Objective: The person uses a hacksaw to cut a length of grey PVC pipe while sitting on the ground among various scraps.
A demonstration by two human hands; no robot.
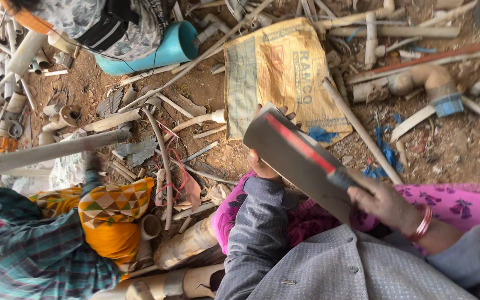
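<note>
I hold a broad, flat dark grey piece with a red stripe point(293, 150) slanted over my lap. My left hand point(262, 165), in a grey sleeve, supports it from beneath, and its fingertips show past the upper edge. Gripping the lower end is my right hand point(383, 203), which wears red bangles at the wrist. Pink flowered cloth point(462, 205) covers my knees beneath the piece.
A yellow woven sack point(284, 72) lies on the dirt ahead. Dusty pipe offcuts and elbows point(423, 83) litter the ground. Another person in a plaid sleeve point(29, 250) at left holds a long grey pipe point(51, 151). A third person point(106, 22) crouches by a turquoise pipe point(176, 44).
</note>
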